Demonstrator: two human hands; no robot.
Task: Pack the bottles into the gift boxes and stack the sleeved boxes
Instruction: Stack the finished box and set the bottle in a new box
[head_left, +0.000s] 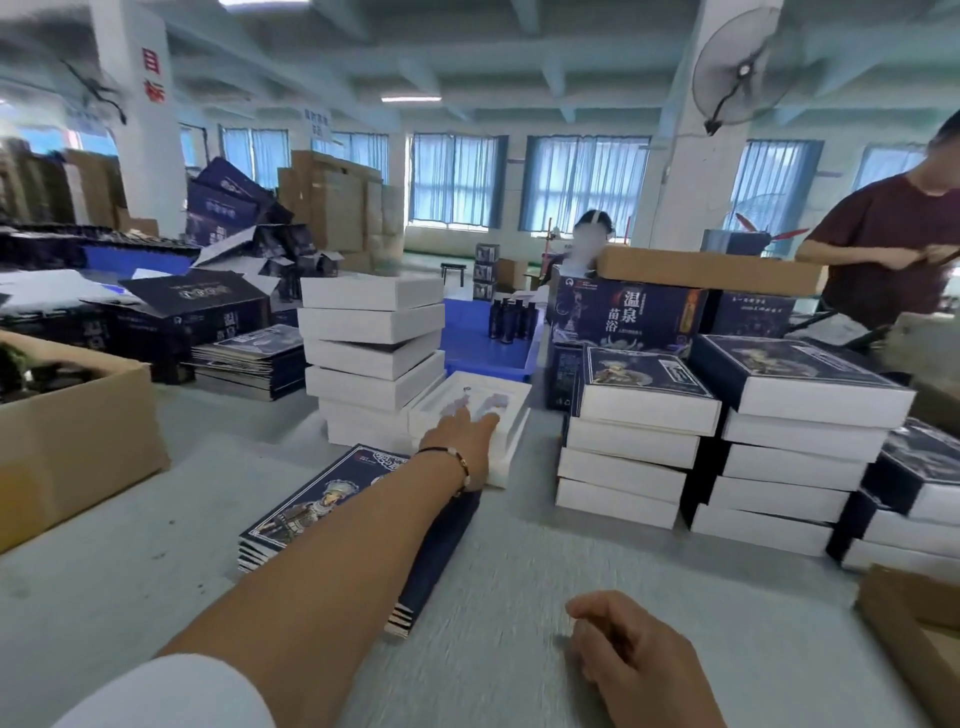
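Observation:
My left hand (467, 441) reaches forward, fingers stretched onto the near rim of an open white gift box (511, 410) whose insert shows empty slots. My left forearm crosses a pile of flat dark blue printed sleeves (332, 499). My right hand (639, 654) rests low on the grey table, fingers loosely curled, holding nothing. Behind the open box rises a stack of plain white boxes (371, 358). To the right stand two stacks of boxes topped by sleeved ones (644, 441) (795, 452). Dark bottles (511, 319) stand in a blue tray (483, 353) farther back.
A brown carton (67, 441) sits at the left, another carton corner (914, 623) at the right. Large printed blue cartons (628, 312) and more flat sleeves (249, 358) fill the back. A person in a dark red shirt (888, 249) works at the far right.

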